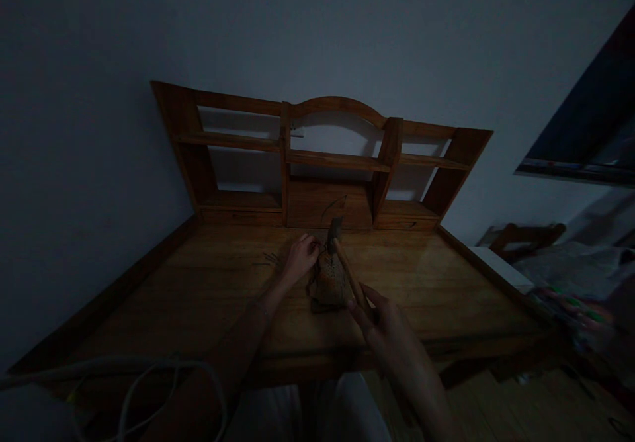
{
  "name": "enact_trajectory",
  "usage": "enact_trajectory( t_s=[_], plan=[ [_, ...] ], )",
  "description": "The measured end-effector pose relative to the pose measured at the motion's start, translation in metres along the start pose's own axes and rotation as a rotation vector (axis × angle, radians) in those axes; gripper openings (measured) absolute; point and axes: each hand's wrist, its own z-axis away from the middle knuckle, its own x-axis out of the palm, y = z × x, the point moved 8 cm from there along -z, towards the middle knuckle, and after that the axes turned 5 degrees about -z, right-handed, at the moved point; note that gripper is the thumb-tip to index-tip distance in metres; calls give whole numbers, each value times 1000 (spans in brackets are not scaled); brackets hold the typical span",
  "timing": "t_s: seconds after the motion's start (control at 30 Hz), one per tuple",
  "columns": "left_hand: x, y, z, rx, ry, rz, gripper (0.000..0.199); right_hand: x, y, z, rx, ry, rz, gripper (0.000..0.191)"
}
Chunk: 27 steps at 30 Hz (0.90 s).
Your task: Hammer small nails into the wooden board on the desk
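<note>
The room is dim, with a pale wall (317, 45) behind a wooden bench (436, 283), and along the far edge of this bench stands a wooden shelf unit (327, 159). Taking the brown block (330, 286) as centre of the clock, it lies around the middle of the bench, with the shelf unit at twelve. The right hand (380, 319), at four, is closed around the handle of a hammer (350, 273); its dark head is at twelve, just beside the block, but whether they touch I cannot tell. The handle covers a little of the block. The left hand (301, 255), between ten and eleven, has bent fingers near the block's far end; what they grasp, I cannot tell. Thin dark sticks (270, 259) lie between nine and ten. At eight, a pale cable (109, 360) loops in front of the left forearm, hiding part of it. Well apart, toward three, are a chair (528, 235) and a blurred heap (570, 296).
</note>
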Motion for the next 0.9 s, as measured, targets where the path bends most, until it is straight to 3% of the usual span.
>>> enact_trajectory(
  t_s=[0.2,0.53,0.9],
  plan=[
    [4,4,2,16,-72,100,15,6,7,3,15,-15,15,37],
    [32,4,6,34,-219,305,14,-20,-17,3,27,91,-99,43],
    [34,14,10,126,-253,302,17,-22,2,-1,46,55,-124,41]
  ],
)
